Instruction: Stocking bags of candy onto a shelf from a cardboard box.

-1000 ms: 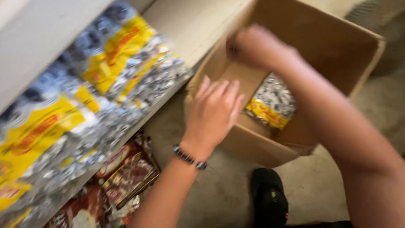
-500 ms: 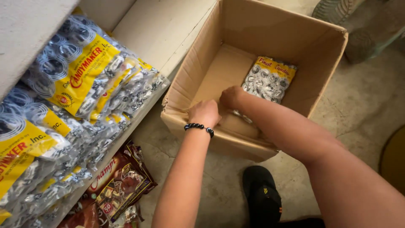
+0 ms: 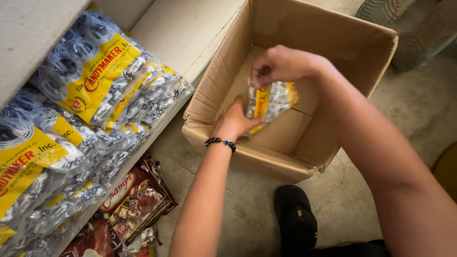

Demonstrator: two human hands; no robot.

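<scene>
Basically, candy bag [image 3: 271,102] was held upright inside cardboard box [image 3: 328,38], near its front-left wall; right hand [image 3: 281,64] pinched its top closed-fingered, left hand [image 3: 233,121] cupped its lower side. Shelf [image 3: 190,28] packs [image 3: 102,78] lay left.

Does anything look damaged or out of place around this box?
The cardboard box has a crumpled, torn front rim near the left hand. Otherwise nothing stands out: both hands hold one candy bag inside it, right hand on top.
</scene>
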